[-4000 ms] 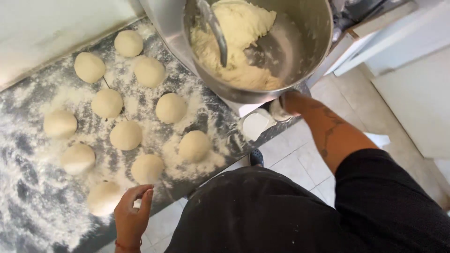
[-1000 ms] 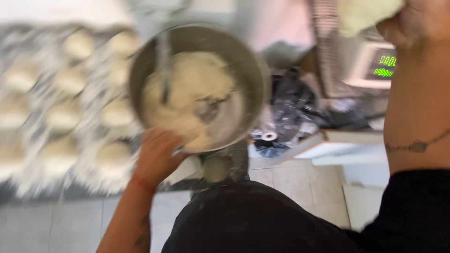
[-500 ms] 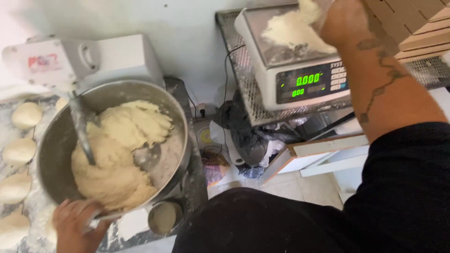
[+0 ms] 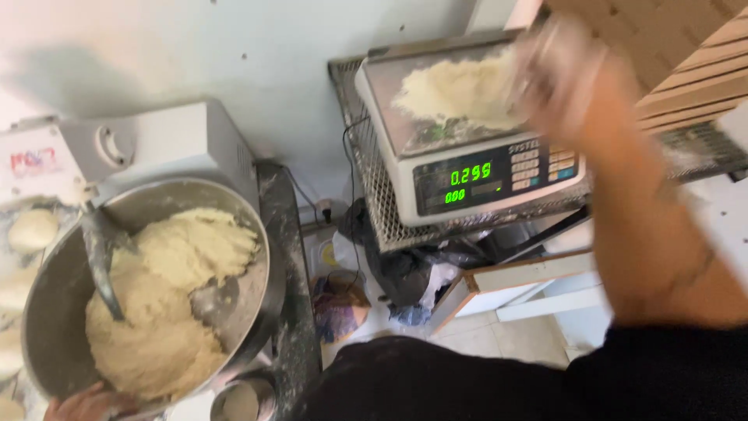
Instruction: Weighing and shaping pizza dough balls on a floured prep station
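A lump of pale dough (image 4: 456, 95) lies on the steel platform of a digital scale (image 4: 467, 148) at the upper right. My right hand (image 4: 557, 70), blurred by motion, is at the dough's right edge, touching it; whether it grips the lump is unclear. At the lower left, my left hand (image 4: 89, 404) rests on the near rim of a large metal mixer bowl (image 4: 257, 288). The bowl holds a big mass of dough (image 4: 167, 304) with a metal hook (image 4: 101, 261) stuck in it.
The white mixer body (image 4: 148, 144) stands behind the bowl. Rounded dough balls (image 4: 31, 230) lie at the far left edge. The scale sits on a wire rack (image 4: 374, 195). A dark bag (image 4: 397, 273) and a white box (image 4: 514, 288) lie on the tiled floor below.
My view swung from the floured counter with dough balls to the mixer and scale. My right hand carried a dough lump up and set it on the scale. My left hand went to the bowl's rim.
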